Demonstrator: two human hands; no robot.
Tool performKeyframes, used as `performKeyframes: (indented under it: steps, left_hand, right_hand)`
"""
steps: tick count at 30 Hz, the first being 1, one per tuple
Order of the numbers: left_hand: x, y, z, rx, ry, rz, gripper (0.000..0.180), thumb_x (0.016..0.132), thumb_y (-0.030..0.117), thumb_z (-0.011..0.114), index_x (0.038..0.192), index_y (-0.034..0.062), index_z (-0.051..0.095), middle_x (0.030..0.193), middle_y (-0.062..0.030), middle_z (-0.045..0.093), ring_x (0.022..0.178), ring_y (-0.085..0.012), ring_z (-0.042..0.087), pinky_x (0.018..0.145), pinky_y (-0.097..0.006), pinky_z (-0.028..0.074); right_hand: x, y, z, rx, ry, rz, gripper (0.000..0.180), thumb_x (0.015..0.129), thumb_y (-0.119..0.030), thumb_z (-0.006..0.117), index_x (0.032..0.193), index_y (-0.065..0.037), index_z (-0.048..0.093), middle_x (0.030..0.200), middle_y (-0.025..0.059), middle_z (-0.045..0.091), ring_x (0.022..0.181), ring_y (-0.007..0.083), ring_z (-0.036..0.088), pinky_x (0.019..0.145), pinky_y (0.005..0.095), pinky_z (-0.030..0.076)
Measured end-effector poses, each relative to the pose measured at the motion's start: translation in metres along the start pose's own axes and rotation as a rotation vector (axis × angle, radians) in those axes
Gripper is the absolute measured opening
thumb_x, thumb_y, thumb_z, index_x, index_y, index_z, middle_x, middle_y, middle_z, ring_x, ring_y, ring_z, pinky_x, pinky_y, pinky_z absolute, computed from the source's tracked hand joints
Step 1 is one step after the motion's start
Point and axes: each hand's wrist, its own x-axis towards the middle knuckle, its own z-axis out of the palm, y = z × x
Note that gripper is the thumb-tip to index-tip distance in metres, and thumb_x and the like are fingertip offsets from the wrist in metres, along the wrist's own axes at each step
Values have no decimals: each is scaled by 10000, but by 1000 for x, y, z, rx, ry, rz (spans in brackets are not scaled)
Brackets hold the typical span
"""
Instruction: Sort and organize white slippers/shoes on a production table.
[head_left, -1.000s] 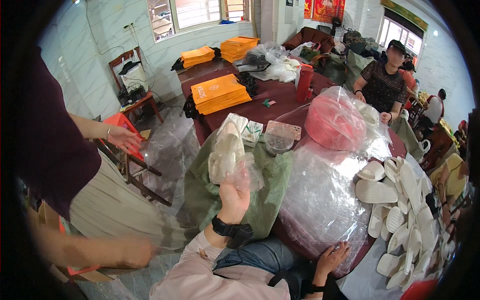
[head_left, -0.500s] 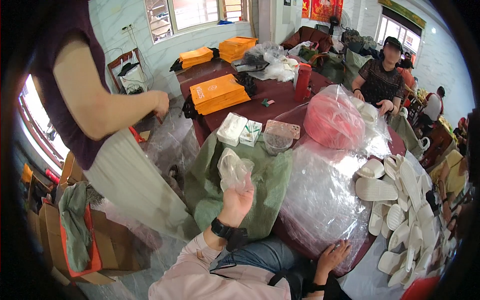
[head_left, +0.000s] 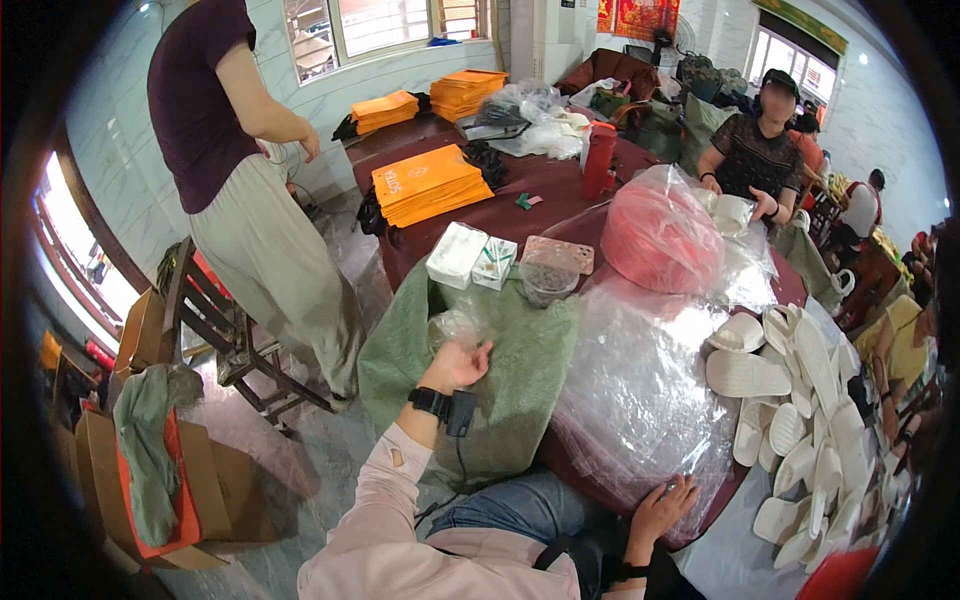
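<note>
My left hand [head_left: 458,366] is over the green woven sack [head_left: 400,345] on the near left of the table, its fingers curled against a crumpled clear plastic bag [head_left: 464,318]. Part of the grip is hidden behind the hand. To the right, my right hand [head_left: 664,508] rests, fingers apart, on the near edge of a pile of clear plastic bags [head_left: 640,400]. Beyond my left hand stand a white tissue pack [head_left: 457,255], a small white-and-green box [head_left: 494,263] and a clear plastic tub [head_left: 549,280], with a pink phone [head_left: 557,255] behind the tub.
White slippers [head_left: 790,430] are heaped at the right. A pink bundle in clear plastic [head_left: 662,240] sits mid-table, near a red bottle [head_left: 599,160] and orange packets [head_left: 430,188]. Across the table a co-worker [head_left: 755,165] handles slippers. Another person [head_left: 240,190] stands left, beside a wooden chair [head_left: 215,330].
My left hand has lowered, bringing the raised plastic bag down onto the sack. The standing person has stepped back from the table, exposing the chair. My right hand stays put.
</note>
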Motion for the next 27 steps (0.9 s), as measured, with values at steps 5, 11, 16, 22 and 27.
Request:
performKeyframes:
  steps: [5,11,16,22,27]
  left_hand:
    - [1,-15,-10,808,425,47,599,972,514,191,1224,71,505,1154,-191,555,962,-281,559,851,-374,458]
    - [-17,-51,-13,1127,96,165,721,954,587,157,1450,76,263,1505,-145,212,1385,-247,198,1114,-392,145]
    - [-5,-50,-36,1434,-4,163,704,979,531,171,1433,-5,229,1335,-204,468,1196,-315,461,1026,-342,316]
    - [-67,-39,31,2231,344,408,811,917,631,232,856,-52,666,798,-252,644,753,-396,624,720,-430,484]
    - [-128,-22,81,2531,578,461,777,898,633,312,670,-8,687,625,-180,638,579,-349,630,531,-414,479]
  right_hand:
    - [0,8,5,-25,11,6,336,858,-57,497,1181,33,477,1375,225,379,1319,437,251,1079,514,227]
    - [1,6,2,-35,-10,-2,329,861,-61,492,1177,28,482,1385,224,369,1315,441,255,1081,513,221]
    - [0,4,2,-43,4,-19,339,865,-64,485,1195,14,486,1359,222,406,1313,423,275,1090,483,223]
    - [1,2,0,-57,-2,24,337,870,-72,484,1197,11,487,1355,223,410,1312,427,274,1090,485,221]
    - [-1,2,-3,-15,-21,13,328,849,-56,496,1166,26,491,1369,221,385,1316,447,247,1083,519,214]
